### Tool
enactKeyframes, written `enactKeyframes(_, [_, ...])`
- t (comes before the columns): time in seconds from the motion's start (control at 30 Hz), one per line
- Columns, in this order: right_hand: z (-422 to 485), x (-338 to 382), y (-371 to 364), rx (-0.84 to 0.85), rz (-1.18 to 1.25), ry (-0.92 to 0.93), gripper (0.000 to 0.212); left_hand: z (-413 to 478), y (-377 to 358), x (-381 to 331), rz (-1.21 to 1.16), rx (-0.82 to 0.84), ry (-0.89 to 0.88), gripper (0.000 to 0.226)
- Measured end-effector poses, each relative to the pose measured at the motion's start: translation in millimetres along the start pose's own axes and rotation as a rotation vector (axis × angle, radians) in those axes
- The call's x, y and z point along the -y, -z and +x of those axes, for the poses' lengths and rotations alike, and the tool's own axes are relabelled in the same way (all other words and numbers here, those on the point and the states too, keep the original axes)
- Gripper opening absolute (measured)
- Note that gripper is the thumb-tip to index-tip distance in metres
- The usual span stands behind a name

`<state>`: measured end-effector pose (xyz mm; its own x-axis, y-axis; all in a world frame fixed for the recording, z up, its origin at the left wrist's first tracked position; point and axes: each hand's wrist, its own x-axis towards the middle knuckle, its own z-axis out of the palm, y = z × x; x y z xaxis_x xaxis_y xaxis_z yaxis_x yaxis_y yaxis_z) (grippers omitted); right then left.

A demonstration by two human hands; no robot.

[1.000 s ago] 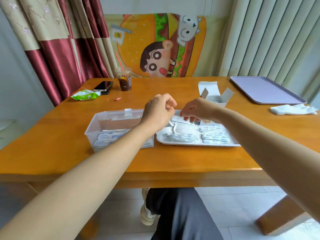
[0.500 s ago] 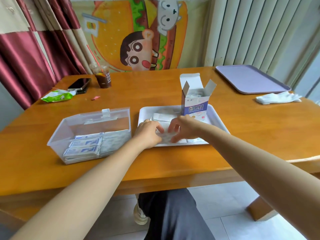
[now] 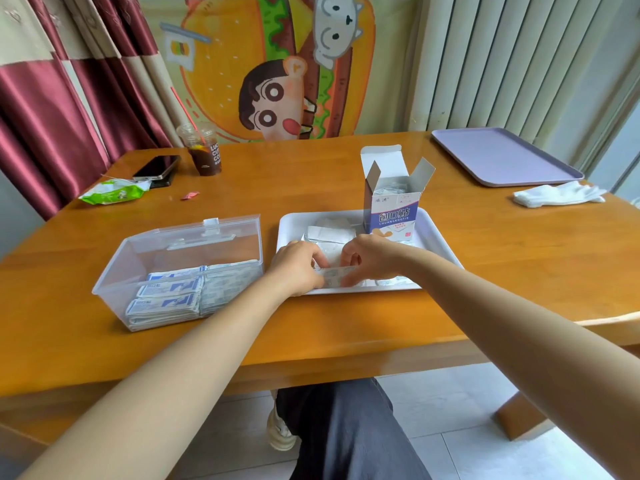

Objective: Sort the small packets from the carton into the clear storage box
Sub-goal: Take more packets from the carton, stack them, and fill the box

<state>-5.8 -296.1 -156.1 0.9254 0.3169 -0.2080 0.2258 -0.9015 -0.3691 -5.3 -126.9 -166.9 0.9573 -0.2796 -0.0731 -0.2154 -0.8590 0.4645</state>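
Both forearms reach forward over the worktop (image 3: 346, 327). Left hand (image 3: 298, 268) and right hand (image 3: 367, 258), fingers curled, pinch 1 packet (image 3: 335, 273) between them above the white tray (image 3: 437, 237).

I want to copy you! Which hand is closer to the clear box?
Left. The left hand is just right of the clear box; the right hand is farther right. Both pinch packets.

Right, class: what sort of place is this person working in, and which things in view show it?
Probably a home dining area, possibly a small eatery: a wooden table, maroon curtains at the side, and a cartoon burger picture standing behind the table.
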Motion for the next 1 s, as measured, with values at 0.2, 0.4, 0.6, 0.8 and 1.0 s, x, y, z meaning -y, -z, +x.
enactKeyframes(0.2, [-5,-9,9,-0.07,0.223,-0.013,0.014,-4,4,0,-0.024,-0.001,-0.001,0.036])
enactKeyframes(0.4, [-13,-26,19,-0.149,0.518,-0.08,0.008,-3,4,0,-0.065,0.021,0.031,0.024])
enactKeyframes(0.6, [-23,-30,20,-0.037,0.569,-0.058,0.019,0,3,-2,-0.084,0.033,0.055,0.012])
enactKeyframes(0.8, [-23,-25,16,-0.028,0.558,-0.046,0.023,3,6,-1,-0.197,-0.034,0.063,0.014])
enactKeyframes(1.0, [-18,-18,12,-0.066,0.494,-0.005,0.013,5,2,4,-0.291,-0.083,0.072,0.01])
